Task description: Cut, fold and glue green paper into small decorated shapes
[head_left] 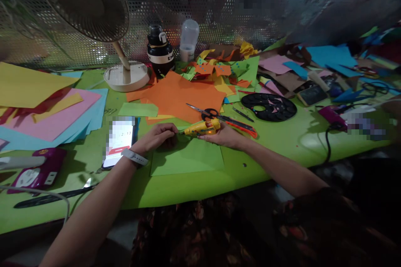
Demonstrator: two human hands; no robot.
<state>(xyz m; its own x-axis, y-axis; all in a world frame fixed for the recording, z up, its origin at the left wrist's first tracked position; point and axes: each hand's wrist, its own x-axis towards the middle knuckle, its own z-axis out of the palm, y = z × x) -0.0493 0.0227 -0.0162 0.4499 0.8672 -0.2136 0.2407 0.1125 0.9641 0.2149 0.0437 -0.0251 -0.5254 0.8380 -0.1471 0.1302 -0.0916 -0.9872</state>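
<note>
Right hand [227, 134] fingers were wrapped around a yellow tool [200, 128], which was held roughly level over the far part of a green sheet [188, 160], an orange light glowing on its side. Its narrow tip pointed at the left hand [161, 134], whose fingers were curled just beside it; whether they pinched anything could not be told. A pale band [135, 157] circled that wrist, and a lit phone [120, 139] lay close to its left. Just beyond the tool, scissors [203, 112] and an orange cutter [240, 127] rested on the tabletop [247, 173], with a black palette [277, 106] to their right. Orange paper [181, 94] spread farther back, before a black bottle [160, 59]. Left of the bottle stood a fan [125, 79]; coloured sheets [46, 110] overlapped at the far left, with a purple device [55, 164] nearer the front.
</note>
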